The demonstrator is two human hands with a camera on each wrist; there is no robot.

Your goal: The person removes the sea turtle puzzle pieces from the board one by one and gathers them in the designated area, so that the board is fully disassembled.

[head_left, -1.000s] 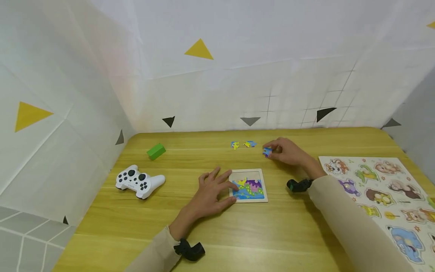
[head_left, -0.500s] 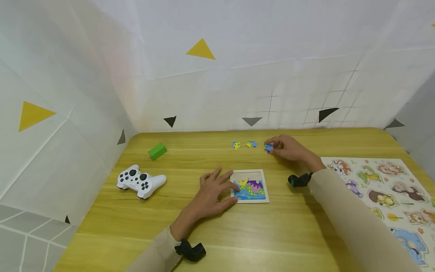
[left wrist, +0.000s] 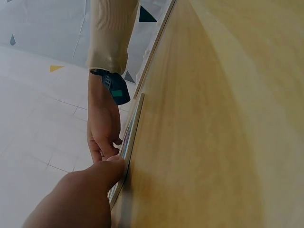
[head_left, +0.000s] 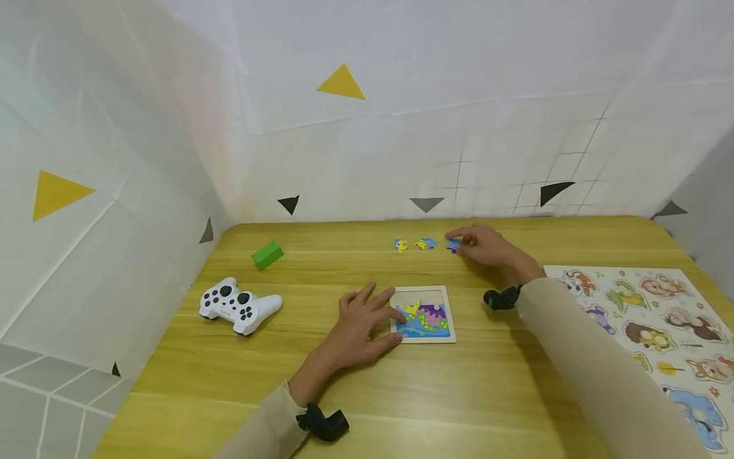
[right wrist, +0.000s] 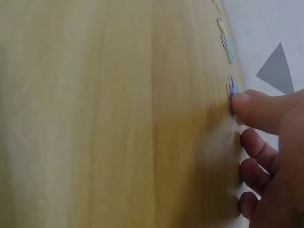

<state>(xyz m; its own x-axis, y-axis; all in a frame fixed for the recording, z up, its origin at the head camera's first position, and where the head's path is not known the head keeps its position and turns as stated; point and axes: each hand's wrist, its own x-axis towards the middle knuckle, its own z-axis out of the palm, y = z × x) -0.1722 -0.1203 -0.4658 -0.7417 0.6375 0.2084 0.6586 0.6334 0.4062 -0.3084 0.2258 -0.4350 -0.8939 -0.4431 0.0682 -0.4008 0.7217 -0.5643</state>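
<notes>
A small blue-and-purple jigsaw piece (head_left: 453,245) lies near the far side of the table, its edge between the thumb and index finger of my right hand (head_left: 485,246). In the right wrist view the thumb presses at the end of that piece (right wrist: 231,86). To its left are two more jigsaw pieces, one yellow and blue (head_left: 400,245), the other (head_left: 426,243) also yellow and blue. My left hand (head_left: 362,326) rests with spread fingers at the left side of a square framed puzzle (head_left: 427,340). Its lower part is filled with a colourful picture; the upper strip is bare.
A white game controller (head_left: 237,306) and a green block (head_left: 267,255) sit on the left of the wooden table (head_left: 367,408). A large board of cartoon animals (head_left: 659,319) covers the right side. White patterned cloth (head_left: 367,153) rises behind the table.
My right hand has moved the blue-and-purple jigsaw piece a little farther back, level with the other two pieces. The left hand keeps its place at the framed puzzle.
</notes>
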